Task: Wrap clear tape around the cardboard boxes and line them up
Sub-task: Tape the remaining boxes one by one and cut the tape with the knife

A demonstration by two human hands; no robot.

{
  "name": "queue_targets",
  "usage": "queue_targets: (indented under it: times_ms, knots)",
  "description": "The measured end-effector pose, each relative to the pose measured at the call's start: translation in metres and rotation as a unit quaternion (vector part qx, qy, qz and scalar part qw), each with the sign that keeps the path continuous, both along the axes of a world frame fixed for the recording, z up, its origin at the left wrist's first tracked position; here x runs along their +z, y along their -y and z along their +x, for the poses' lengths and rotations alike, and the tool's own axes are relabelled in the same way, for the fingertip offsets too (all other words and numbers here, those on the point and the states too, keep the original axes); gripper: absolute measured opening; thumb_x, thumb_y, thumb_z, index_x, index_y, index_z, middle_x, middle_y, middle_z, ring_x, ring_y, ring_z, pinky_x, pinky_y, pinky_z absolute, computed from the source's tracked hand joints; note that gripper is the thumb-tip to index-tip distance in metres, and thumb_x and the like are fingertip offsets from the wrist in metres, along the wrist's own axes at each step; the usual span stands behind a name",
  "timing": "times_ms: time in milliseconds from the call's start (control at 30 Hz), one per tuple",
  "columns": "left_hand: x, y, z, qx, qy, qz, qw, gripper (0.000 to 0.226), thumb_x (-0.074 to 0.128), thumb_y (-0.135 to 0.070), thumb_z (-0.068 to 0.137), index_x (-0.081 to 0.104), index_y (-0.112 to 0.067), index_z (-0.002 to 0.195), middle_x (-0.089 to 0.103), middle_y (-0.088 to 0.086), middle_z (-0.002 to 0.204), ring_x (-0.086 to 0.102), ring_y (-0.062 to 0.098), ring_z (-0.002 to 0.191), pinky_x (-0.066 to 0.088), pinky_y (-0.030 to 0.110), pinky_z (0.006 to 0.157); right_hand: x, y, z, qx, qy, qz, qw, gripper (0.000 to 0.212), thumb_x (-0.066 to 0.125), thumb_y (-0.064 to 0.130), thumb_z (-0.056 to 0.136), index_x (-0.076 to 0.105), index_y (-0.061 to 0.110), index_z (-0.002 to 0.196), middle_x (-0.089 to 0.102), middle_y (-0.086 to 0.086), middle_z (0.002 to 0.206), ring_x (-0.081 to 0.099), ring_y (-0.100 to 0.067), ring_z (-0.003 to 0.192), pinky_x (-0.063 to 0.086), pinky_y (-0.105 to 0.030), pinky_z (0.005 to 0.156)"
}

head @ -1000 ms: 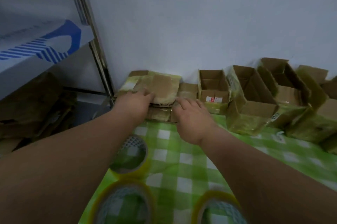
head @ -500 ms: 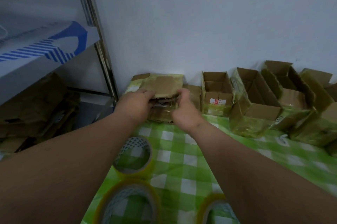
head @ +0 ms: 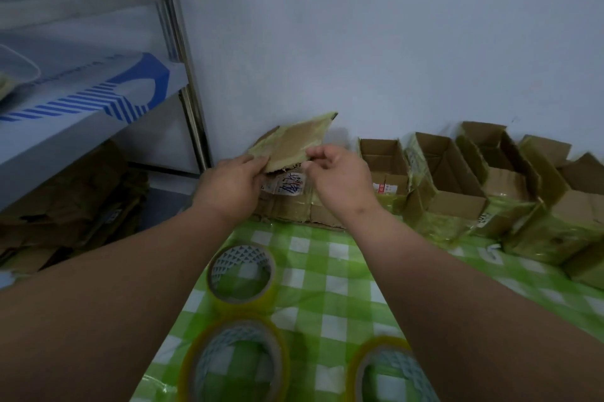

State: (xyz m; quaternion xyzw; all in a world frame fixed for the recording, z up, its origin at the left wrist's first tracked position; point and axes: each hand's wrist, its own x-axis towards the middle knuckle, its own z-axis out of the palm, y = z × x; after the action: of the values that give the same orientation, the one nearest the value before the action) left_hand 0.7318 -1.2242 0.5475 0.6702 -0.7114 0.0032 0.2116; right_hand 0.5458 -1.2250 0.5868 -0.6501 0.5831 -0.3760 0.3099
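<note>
Both hands (head: 287, 179) pinching a flattened box (head: 291, 145) (tape-covered) beside hollow upright boxes (head: 447, 172)

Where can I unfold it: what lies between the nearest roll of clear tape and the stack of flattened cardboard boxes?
Head view: only bare green-checked tablecloth separates the roll of clear tape from the stack of flattened cardboard boxes.

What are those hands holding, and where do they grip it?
A flattened cardboard box, tilted up off the stack: left hand and right hand both grip its near edge.
</note>
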Motion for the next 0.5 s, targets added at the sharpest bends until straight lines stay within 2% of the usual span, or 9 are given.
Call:
queue_targets:
  times_ms: [100,200,267,333,400,433,500]
  knots:
    - [0.019,-0.011,-0.005,0.018,-0.09,-0.043,0.995,0.036,0.046,-0.023,0.103,0.058,-0.026,0.136,0.063,0.003,0.13,0.058,0.028,0.115,0.049,0.037,0.09,0.014,-0.014,-0.004,-0.002,0.023,-0.025,0.999,0.02,0.064,0.028,0.094,0.069,0.025,0.113,0.07,0.008,0.099,0.066,-0.011,0.096,0.051,-0.028,0.089]
    - [0.045,-0.022,-0.011,0.009,-0.087,-0.107,0.99,0.033,0.045,-0.022,0.104,0.062,-0.02,0.132,0.063,0.011,0.126,0.057,0.033,0.112,0.049,0.043,0.09,0.029,-0.027,-0.01,-0.004,0.094,-0.037,0.995,0.018,0.065,0.031,0.092,0.065,0.025,0.11,0.065,0.011,0.091,0.063,-0.008,0.089,0.05,-0.026,0.084]
    - [0.065,-0.031,-0.017,-0.001,-0.064,-0.136,0.989,0.032,0.043,-0.024,0.104,0.064,-0.021,0.128,0.063,0.012,0.119,0.056,0.033,0.107,0.05,0.046,0.084,0.039,-0.037,-0.014,-0.006,0.133,-0.037,0.99,0.028,0.069,0.038,0.088,0.058,0.027,0.112,0.062,0.01,0.09,0.063,-0.01,0.089,0.049,-0.027,0.081]
    - [0.085,-0.042,-0.027,-0.019,-0.042,-0.153,0.987,0.031,0.042,-0.025,0.104,0.065,-0.022,0.125,0.062,0.011,0.11,0.055,0.032,0.101,0.049,0.047,0.076,0.051,-0.047,-0.016,-0.013,0.136,-0.041,0.99,0.047,0.072,0.05,0.081,0.045,0.035,0.117,0.062,0.005,0.101,0.064,-0.015,0.095,0.051,-0.03,0.083]
    - [0.104,-0.056,-0.039,-0.037,-0.031,-0.161,0.986,0.031,0.041,-0.025,0.104,0.065,-0.021,0.124,0.062,0.01,0.105,0.055,0.031,0.097,0.048,0.046,0.074,0.062,-0.059,-0.02,-0.03,0.12,-0.048,0.991,0.06,0.072,0.057,0.075,0.037,0.039,0.121,0.063,-0.001,0.111,0.064,-0.018,0.1,0.052,-0.033,0.084]
    - [0.11,-0.063,-0.043,-0.05,-0.03,-0.169,0.984,0.031,0.042,-0.024,0.104,0.066,-0.02,0.123,0.062,0.009,0.103,0.055,0.031,0.096,0.048,0.046,0.074,0.068,-0.065,-0.023,-0.038,0.115,-0.045,0.992,0.061,0.07,0.055,0.076,0.036,0.038,0.124,0.063,-0.002,0.112,0.064,-0.018,0.098,0.051,-0.031,0.079]
    - [0.12,-0.076,-0.05,-0.069,-0.037,-0.192,0.978,0.029,0.045,-0.022,0.103,0.068,-0.019,0.119,0.062,0.009,0.099,0.056,0.031,0.094,0.048,0.046,0.072,0.08,-0.077,-0.033,-0.039,0.106,-0.035,0.993,0.053,0.065,0.037,0.084,0.036,0.034,0.128,0.064,-0.002,0.108,0.063,-0.016,0.085,0.045,-0.026,0.064]
